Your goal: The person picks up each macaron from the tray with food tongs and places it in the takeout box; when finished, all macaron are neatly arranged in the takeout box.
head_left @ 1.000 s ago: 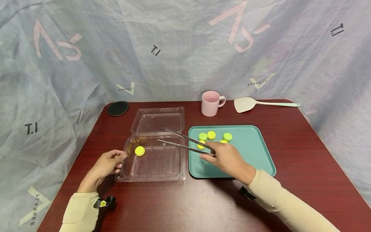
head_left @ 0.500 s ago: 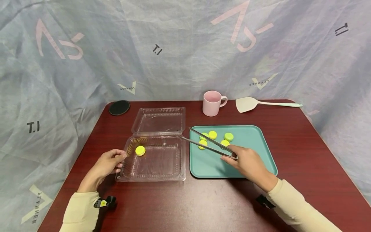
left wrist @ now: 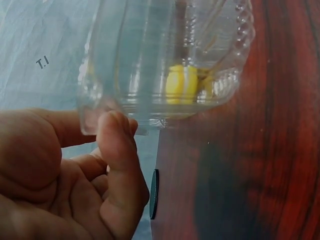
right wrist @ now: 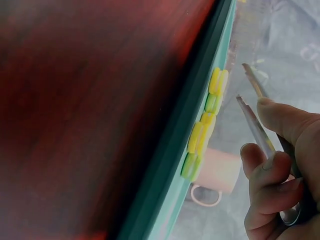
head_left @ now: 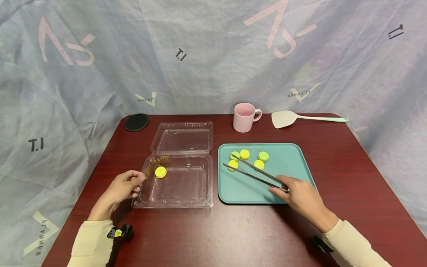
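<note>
My left hand [head_left: 122, 188] pinches the left rim of a clear plastic clamshell container [head_left: 181, 203], whose lid [head_left: 183, 139] lies folded back. In the left wrist view thumb and finger meet on that rim. One yellow macaron [head_left: 161, 172] sits in the container's back left part. My right hand [head_left: 301, 196] grips metal tongs [head_left: 258, 174], spread, with nothing between their tips. Those tips overlap a yellow macaron [head_left: 233, 165] and a green macaron [head_left: 235, 155] in the head view; the right wrist view shows them raised above the teal tray [head_left: 240, 193].
Three more macarons lie on the tray, among them a green one [head_left: 263, 156]. Behind it stand a pink mug [head_left: 243, 120] and a white spatula [head_left: 283, 118]. A black round coaster [head_left: 136, 122] lies at the table's back left corner. A grey cloth [head_left: 200, 55] hangs behind.
My right hand has carried the spread tongs from over the container rightward, and their tips are now over the macarons on the tray. My left hand keeps its hold on the container rim.
</note>
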Available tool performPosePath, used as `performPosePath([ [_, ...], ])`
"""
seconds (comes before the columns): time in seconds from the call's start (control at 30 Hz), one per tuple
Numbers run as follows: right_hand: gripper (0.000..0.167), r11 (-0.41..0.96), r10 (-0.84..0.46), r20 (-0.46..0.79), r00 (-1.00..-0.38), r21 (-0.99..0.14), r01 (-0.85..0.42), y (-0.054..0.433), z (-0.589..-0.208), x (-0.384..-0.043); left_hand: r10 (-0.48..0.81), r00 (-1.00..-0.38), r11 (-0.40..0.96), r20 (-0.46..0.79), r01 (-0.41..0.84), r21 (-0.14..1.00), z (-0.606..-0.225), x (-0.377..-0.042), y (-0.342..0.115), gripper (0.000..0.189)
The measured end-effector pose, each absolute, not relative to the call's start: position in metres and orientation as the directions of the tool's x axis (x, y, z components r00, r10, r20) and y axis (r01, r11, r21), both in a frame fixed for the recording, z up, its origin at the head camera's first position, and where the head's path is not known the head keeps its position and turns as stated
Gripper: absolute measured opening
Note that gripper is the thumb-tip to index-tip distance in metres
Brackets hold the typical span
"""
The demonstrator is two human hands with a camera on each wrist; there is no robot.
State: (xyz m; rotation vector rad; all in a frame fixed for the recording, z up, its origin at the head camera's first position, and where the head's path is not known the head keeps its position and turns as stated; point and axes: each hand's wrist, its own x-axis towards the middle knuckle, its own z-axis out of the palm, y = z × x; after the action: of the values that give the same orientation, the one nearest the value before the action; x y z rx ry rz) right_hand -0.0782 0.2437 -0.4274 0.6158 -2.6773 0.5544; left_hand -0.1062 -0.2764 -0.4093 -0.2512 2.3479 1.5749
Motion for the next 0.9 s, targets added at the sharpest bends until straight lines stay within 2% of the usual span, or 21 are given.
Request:
performPosePath([
  [0.23, 0.024, 0.867, -0.283, 0.354, -0.891, -0.303, -0.395, 0.253, -0.431, -0.065, 0.028, -0.938, 0.395, -0.346, -0.308, 0.865, -0.409, -0.106, -0.275, 0.028],
  [0.57, 0.03, 0.866, -0.315, 0.365, -0.876, -0.268, -0.423, 0.255, -0.437, -0.065, 0.019, -0.938, 0.399, -0.345, -0.309, 0.863, -0.409, -0.106, -0.276, 0.03],
  [0.9, 0.026, 0.86, -0.335, 0.384, -0.861, -0.249, -0.445, 0.255, -0.439, -0.066, 0.022, -0.936, 0.393, -0.352, -0.315, 0.864, -0.41, -0.107, -0.277, 0.03],
])
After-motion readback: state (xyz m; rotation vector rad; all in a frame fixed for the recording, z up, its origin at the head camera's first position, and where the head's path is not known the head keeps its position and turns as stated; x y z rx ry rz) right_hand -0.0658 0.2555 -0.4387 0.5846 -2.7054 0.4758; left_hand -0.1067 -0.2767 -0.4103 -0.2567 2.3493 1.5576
